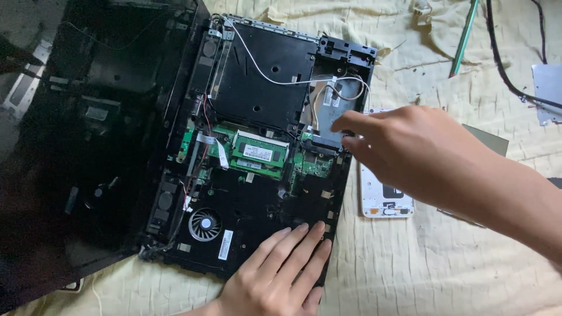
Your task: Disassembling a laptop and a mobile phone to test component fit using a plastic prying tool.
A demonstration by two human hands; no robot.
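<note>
An opened black laptop base (257,228) lies on a pale yellow cloth, its green circuit board and memory module (259,153) exposed. A round cooling fan (205,224) sits near its lower left. My left hand (281,266) rests flat on the laptop's lower right corner, fingers spread and holding nothing. My right hand (410,149) reaches in from the right; its fingertips touch the silver drive (333,111) in the upper right bay. Whether they grip it is unclear. White wires (263,67) run across the black cover plate.
The laptop's dark lid (76,140) lies open to the left. A white phone (383,202) lies right of the laptop, partly under my right arm. A green stick (464,38), black cables (503,76) and a silver plate (547,90) lie at the upper right.
</note>
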